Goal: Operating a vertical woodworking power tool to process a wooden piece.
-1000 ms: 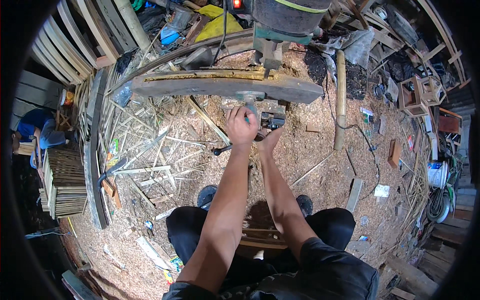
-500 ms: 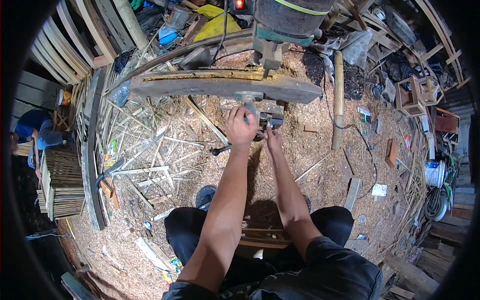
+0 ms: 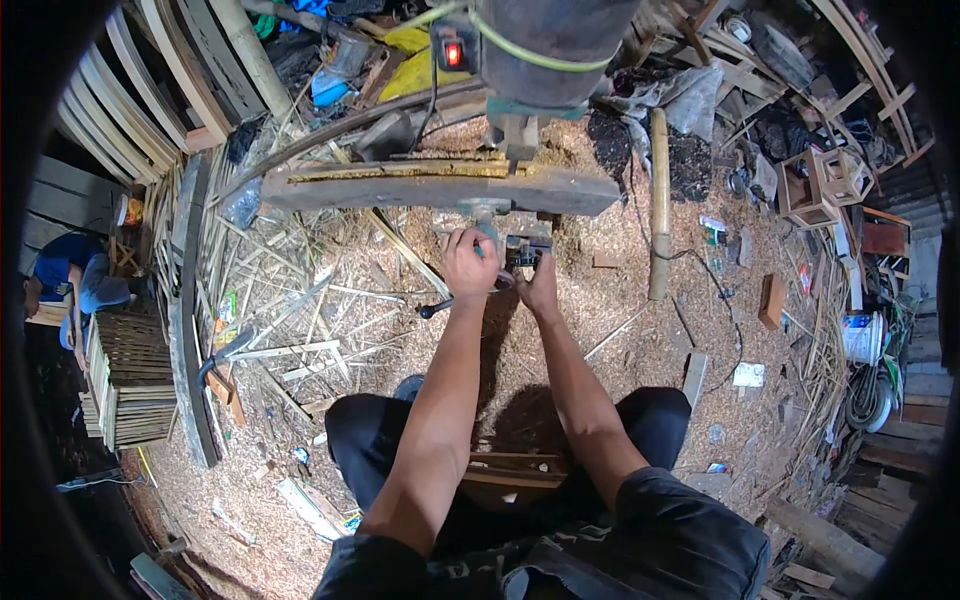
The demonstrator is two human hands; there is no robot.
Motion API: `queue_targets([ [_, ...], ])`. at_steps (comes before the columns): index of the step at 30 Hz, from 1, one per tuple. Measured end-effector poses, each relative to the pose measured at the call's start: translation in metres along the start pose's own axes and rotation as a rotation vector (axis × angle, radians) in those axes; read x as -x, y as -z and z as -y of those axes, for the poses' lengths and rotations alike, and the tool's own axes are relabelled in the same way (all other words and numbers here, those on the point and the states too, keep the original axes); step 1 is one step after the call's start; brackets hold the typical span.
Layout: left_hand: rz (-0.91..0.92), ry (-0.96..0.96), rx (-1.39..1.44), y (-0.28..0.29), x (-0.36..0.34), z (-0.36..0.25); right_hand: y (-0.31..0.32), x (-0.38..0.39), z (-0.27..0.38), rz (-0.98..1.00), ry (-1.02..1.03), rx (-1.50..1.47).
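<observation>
A long grey-brown wooden beam (image 3: 400, 192) with a yellowish slot along its top lies crosswise on a machine's vise. Above it stands the dark, rounded head of a drilling or mortising machine (image 3: 555, 50), its metal tool (image 3: 519, 140) coming down at the beam's far side. My left hand (image 3: 468, 264) is closed around a greenish handle at the near side of the vise. My right hand (image 3: 538, 284) pinches a part beside the dark metal slide (image 3: 527, 250); its fingertips partly hide that part. A black-knobbed lever (image 3: 430, 311) sticks out left, below my left hand.
Wood shavings and loose strips (image 3: 320, 350) cover the floor. A bamboo pole (image 3: 659, 200) and a cable lie at right. Slatted wooden pieces (image 3: 140, 370) are stacked at left, near another person (image 3: 75, 275) bending over. A red-lit switch (image 3: 453, 54) shows on the machine.
The view has shifted a little, so the machine and my hands appear farther left. Both hands stay at the same parts of the vise, with the right fingers slightly repositioned.
</observation>
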State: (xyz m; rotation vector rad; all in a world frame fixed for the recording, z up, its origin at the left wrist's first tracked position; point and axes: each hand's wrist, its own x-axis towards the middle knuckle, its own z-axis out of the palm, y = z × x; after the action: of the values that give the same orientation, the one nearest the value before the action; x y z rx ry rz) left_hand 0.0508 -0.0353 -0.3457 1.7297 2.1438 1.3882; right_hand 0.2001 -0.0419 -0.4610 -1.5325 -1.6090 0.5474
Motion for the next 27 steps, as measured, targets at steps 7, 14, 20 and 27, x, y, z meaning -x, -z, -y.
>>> queue_targets([
  [7,0.186,0.068,0.051,0.006,-0.003,0.003,0.077,-0.037,0.030,0.080,-0.079,-0.013],
  [14,0.186,0.023,0.184,0.037,-0.024,-0.018,0.102,-0.064,0.088,-0.083,0.031,-0.112],
  [20,0.062,-0.072,0.214,0.073,-0.032,-0.044,0.120,-0.045,0.109,-0.062,0.017,-0.213],
  [27,0.174,0.244,0.197,0.075,0.023,0.014,0.139,-0.002,0.071,0.077,-0.178,-0.121],
])
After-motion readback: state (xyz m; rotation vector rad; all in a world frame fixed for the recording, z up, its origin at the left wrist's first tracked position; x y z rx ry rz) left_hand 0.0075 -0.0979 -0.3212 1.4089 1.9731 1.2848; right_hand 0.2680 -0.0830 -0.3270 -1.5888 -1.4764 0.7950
